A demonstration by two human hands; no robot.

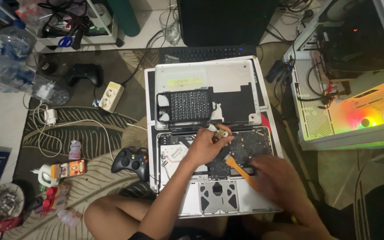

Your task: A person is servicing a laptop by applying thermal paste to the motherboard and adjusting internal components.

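An opened silver laptop lies bottom-up on the floor before me, its circuit board exposed. Its removed bottom cover rests just behind it, with a black perforated part on top. My left hand hovers over the board and pinches a small white-tipped tool. My right hand, blurred, grips an orange pry tool whose tip touches the board near the middle.
A black game controller lies left of the laptop and another farther back. A white power strip, cables, bottles and clutter fill the left. An open lit computer case stands at right. A keyboard sits behind.
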